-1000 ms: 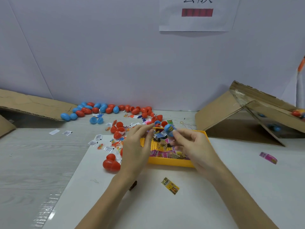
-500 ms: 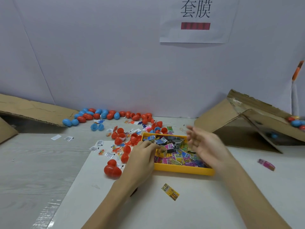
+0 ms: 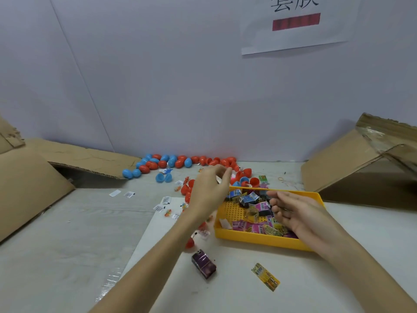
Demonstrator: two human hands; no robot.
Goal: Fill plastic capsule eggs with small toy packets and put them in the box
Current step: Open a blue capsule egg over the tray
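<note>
On the desk, from its far edge to its near edge:

Right box: the cardboard box [image 3: 352, 168] lies tipped at the desk's right edge, mouth facing left, well apart from both hands.

Tray: the yellow tray [image 3: 259, 238] sits right of centre with the toy packets [image 3: 255, 202] heaped in its far half.

Egg supply: the capsule eggs [image 3: 176, 162], red and blue, are strung along the desk's far edge; loose red halves [image 3: 250, 177] lie just beyond the tray's far-left corner.

Left hand: the left hand [image 3: 208, 190] reaches away over the tray's left edge, fingers loosely bent and apart, empty as far as I can see.

Right hand: the right hand [image 3: 295, 211] hovers over the tray's right half, palm turned in, fingers relaxed and apart, holding nothing.

Key relation: the halves lie just ahead and right of the left fingertips, so the left hand is nearer to them; the packets sit just left of the right fingers.

Likely step: picking a fresh egg, by my reading.
</note>
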